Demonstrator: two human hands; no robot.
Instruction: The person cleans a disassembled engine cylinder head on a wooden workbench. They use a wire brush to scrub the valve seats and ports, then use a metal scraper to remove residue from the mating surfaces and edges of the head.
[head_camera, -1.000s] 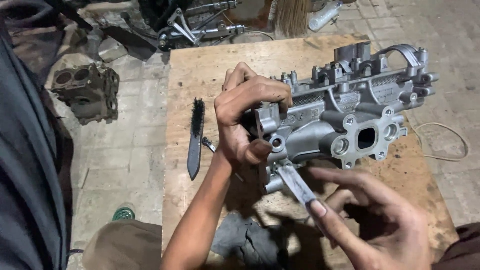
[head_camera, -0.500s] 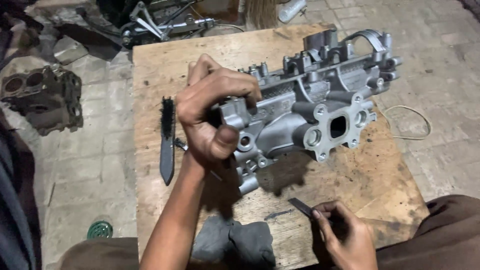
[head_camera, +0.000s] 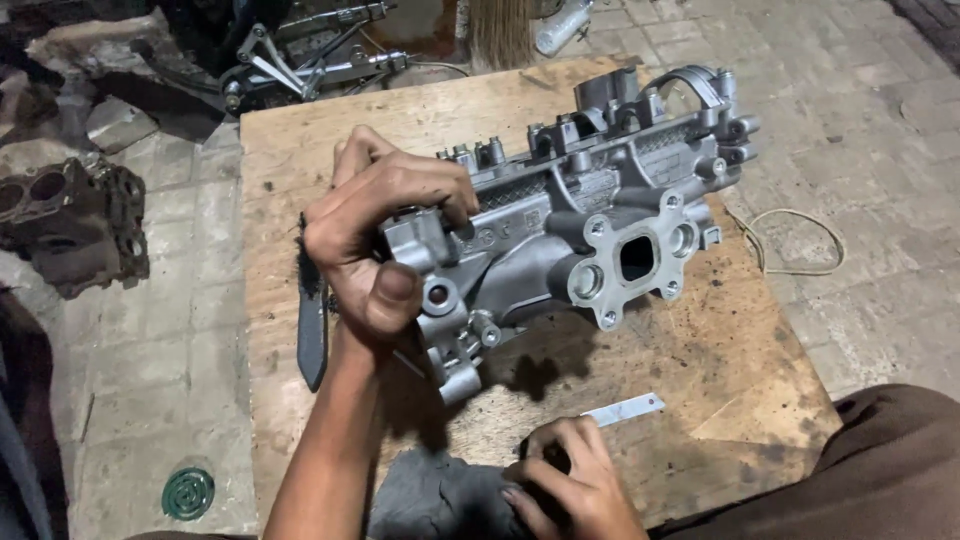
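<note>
Head cam: the left hand (head_camera: 375, 250) still gripped the near end of the aluminium cylinder head (head_camera: 570, 235), fingers wrapped tight, propping it tilted on the plywood board (head_camera: 700, 360). The right hand (head_camera: 570, 480) had dropped away from the casting to the board edge, fingers curled on the flat metal strip (head_camera: 625, 409), beside the grey rag (head_camera: 440, 495). Scraping looked paused, I reckoned.

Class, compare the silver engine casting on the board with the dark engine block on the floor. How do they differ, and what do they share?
The casting is bright, clean silver; the block is dark and grimy. The casting rests on the wooden board, gripped at one end by the left hand; the block sits untouched on the paved floor. The casting is long and narrow; the block looks squat. Both are metal engine parts with round openings.
</note>
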